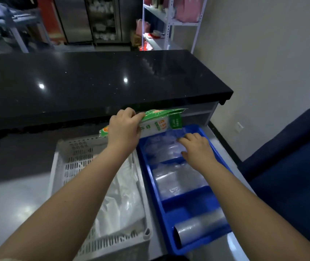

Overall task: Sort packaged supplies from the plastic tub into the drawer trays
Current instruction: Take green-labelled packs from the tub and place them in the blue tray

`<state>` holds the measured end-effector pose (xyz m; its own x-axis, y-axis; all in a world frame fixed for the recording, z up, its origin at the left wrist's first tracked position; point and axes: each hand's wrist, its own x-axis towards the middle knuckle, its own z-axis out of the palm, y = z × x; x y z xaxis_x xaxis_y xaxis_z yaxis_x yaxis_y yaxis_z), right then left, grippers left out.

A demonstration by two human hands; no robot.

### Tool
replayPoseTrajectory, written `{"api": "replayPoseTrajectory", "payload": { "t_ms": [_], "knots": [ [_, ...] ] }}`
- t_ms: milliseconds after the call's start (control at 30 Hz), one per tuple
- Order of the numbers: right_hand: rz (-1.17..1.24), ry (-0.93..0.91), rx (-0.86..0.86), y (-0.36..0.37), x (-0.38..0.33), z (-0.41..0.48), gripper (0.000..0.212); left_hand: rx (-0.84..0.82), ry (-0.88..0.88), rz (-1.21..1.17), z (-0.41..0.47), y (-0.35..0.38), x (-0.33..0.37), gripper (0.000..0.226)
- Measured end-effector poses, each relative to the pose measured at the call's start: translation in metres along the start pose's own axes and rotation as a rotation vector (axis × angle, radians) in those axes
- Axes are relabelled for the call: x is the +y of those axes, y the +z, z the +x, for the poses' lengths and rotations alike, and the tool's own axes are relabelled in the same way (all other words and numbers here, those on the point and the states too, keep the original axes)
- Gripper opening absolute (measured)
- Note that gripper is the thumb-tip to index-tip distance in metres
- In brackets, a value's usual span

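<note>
My left hand (125, 127) grips a green and white package (161, 120) and holds it above the far end of the blue divided tray (217, 146). My right hand (197, 147) rests with relaxed fingers on clear plastic bags (159, 149) in the tray's far compartment. The middle compartment holds more clear bags (176, 178). A roll of clear film (199, 227) lies in the near compartment. To the left, a white perforated tub (71, 162) contains white plastic bags (122, 200).
A black stone countertop (93, 81) overhangs the open drawer just beyond my hands. A dark blue seat (291, 176) stands on the right against a pale wall. White shelving (169, 21) and a glass cabinet stand far behind the counter.
</note>
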<state>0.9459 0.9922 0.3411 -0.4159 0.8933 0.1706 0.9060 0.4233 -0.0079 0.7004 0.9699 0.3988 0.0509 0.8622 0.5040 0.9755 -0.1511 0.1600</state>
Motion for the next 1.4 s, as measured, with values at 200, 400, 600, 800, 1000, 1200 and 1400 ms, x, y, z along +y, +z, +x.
{"api": "replayPoseTrajectory", "payload": {
  "t_ms": [200,400,600,800,1000,1200,1400],
  "knots": [
    [-0.007,-0.147,-0.181,0.031,0.05,0.062,0.053,0.054,-0.113,0.091,0.012,0.027,0.029,0.039],
    [0.117,-0.333,-0.46,0.056,0.06,0.092,0.067,0.065,-0.183,0.174,0.021,0.04,0.047,0.039],
    [0.216,-0.388,-0.658,0.078,0.057,0.092,0.068,0.006,-0.185,0.223,0.034,0.043,0.052,0.04],
    [0.095,-0.457,-0.706,0.074,0.046,0.099,0.069,-0.013,-0.222,0.211,0.044,0.041,0.052,0.04],
    [0.099,-0.439,-0.711,0.079,0.05,0.101,0.063,0.004,-0.219,0.187,0.042,0.042,0.053,0.04],
    [0.265,-0.416,-0.598,0.082,0.047,0.096,0.045,0.002,-0.199,0.187,0.039,0.04,0.057,0.038],
    [0.244,-0.475,-0.479,0.056,0.048,0.092,0.028,0.009,-0.191,0.161,0.034,0.029,0.068,0.04]
  ]
}}
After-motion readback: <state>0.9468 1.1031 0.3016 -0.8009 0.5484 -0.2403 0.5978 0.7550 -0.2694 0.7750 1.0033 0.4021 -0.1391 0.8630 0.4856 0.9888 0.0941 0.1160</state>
